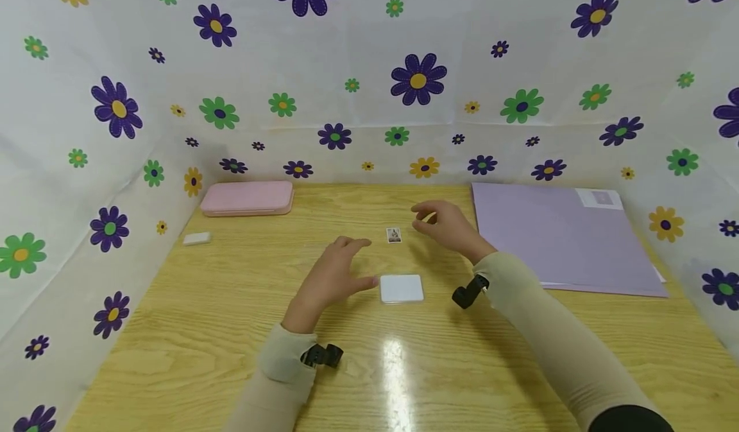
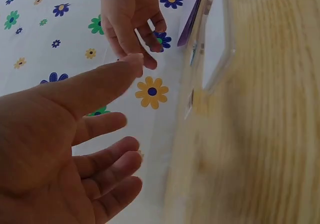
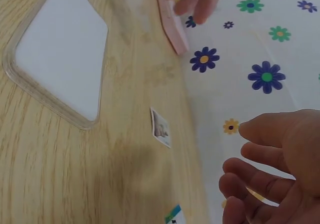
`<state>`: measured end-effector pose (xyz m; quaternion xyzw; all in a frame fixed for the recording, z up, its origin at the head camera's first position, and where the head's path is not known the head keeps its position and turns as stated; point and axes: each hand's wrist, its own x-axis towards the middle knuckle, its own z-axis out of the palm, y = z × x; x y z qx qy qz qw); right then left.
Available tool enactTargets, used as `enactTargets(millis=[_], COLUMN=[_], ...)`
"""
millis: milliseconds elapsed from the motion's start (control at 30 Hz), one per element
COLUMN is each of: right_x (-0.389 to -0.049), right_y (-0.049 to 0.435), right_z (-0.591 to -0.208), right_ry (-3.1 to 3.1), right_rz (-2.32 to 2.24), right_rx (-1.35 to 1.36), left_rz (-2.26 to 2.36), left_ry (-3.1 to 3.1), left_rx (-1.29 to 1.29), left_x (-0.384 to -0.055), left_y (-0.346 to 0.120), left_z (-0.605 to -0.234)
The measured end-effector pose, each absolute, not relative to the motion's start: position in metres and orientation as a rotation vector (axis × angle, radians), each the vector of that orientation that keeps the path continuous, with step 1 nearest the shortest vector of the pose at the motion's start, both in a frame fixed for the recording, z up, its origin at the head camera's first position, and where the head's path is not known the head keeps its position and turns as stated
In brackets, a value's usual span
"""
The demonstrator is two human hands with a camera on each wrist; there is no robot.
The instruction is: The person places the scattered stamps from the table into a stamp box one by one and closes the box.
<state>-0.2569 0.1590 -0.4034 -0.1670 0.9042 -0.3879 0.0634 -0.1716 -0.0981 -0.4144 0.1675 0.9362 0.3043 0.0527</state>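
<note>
A small stamp-like picture (image 1: 394, 235) with a white border lies flat on the table, between my two hands. Nearer to me is a white rectangular case (image 1: 401, 289) with clear rounded edges. My left hand (image 1: 329, 278) hovers left of the case, thumb and fingers spread apart, its thumb tip by the case's left edge in the head view. To the right of the picture, my right hand (image 1: 450, 226) is held over the table with loosely bent fingers and nothing between them. A colourful paper corner (image 3: 175, 215) shows at the bottom of the right wrist view.
At the back left sits a pink case (image 1: 248, 198), with a small white block (image 1: 197, 239) in front of it. A large purple folder (image 1: 566, 239) covers the right side of the wooden table (image 1: 231, 329). Flower-printed cloth (image 1: 358, 47) hangs around the back and sides.
</note>
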Motion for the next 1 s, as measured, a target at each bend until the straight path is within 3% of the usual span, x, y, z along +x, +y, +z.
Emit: enactTargets(millis=[1000], right_x=[-0.286], right_y=[0.121], right_z=[-0.433], right_ry=[2.676], right_rz=[-1.034], right_rx=[-0.566], left_rz=[1.022], left_ry=[2.589], left_rx=[0.654], left_x=[-0.174], left_y=[-0.084], left_z=[-0.444])
